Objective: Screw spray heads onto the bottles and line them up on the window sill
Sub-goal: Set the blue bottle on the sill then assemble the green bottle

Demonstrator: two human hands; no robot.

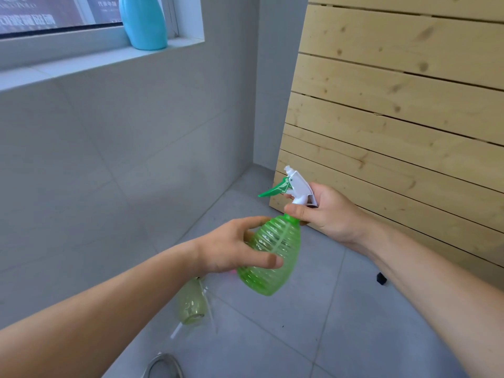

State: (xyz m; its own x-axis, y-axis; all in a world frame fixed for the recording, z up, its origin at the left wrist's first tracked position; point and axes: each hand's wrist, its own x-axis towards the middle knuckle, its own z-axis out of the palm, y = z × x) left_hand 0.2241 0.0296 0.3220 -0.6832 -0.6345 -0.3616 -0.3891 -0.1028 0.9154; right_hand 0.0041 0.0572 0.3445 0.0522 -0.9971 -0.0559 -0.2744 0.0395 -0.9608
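- Currently, far left and high: the window sill (81, 65) runs along the grey tiled wall, and one blue bottle (143, 23) stands upright on it near the right end of the window recess. Its top is cut off by the frame edge, so I cannot tell whether it carries a spray head.
- Low left of centre: a pale yellow-green bottle (191, 302) lies on its side on the grey floor (313, 309), partly hidden under my left forearm. A thin white tube (176, 330) lies just beside it. The view there is blurred, so I note no more detail.
- Bottom edge: a curved metal rim (163, 364) shows on the floor; I cannot tell what it belongs to.
- Centre: my left hand (231, 245) grips the ribbed body of the green bottle (272, 257). Fingers are clamped around it, thumb across the front and the other fingers curled behind. The bottle is held in the air above the floor, tilted, with its neck up and to the right.
- Right of centre: my right hand (324, 207) holds the white spray head (298, 186) at the bottle's neck. Fingers are closed on the head, with the thumb pressed at the collar. The green trigger (274, 189) points left. The head sits on the neck; how far it is threaded I cannot tell.
- Right: a small black object (381, 278) lies on the floor close to the slatted wooden panel (395, 105), which leans at the wall corner.
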